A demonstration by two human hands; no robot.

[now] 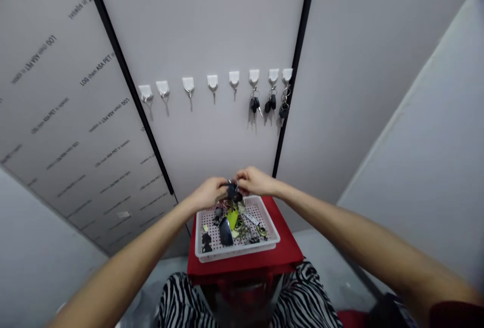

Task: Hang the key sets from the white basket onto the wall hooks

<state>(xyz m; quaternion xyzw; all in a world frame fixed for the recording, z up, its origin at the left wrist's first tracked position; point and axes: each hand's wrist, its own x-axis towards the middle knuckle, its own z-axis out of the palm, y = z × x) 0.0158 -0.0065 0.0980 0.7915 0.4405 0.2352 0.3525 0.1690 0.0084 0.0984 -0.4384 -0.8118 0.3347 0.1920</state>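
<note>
Both hands meet above a white basket [274, 239] of keys: the left hand [207, 193] and the right hand [255, 180] pinch one dark bunch of keys [233, 193] between them, each grip closed narrowly on it, just over the basket's far rim. The basket sits on a small red tabletop [289, 252] close against the wall. On the wall, a row of white hooks [212, 82] runs left to right; the three rightmost already carry hung keys [269, 104], while the five to their left hang bare. By that count, the sorting looks under halfway done. More keys lie loose in the basket, among them a yellow-green tag [232, 217] and a black fob [226, 232]. Zebra-striped trousers [306, 300] show below. Nothing stands between the hands and the hooks.
</note>
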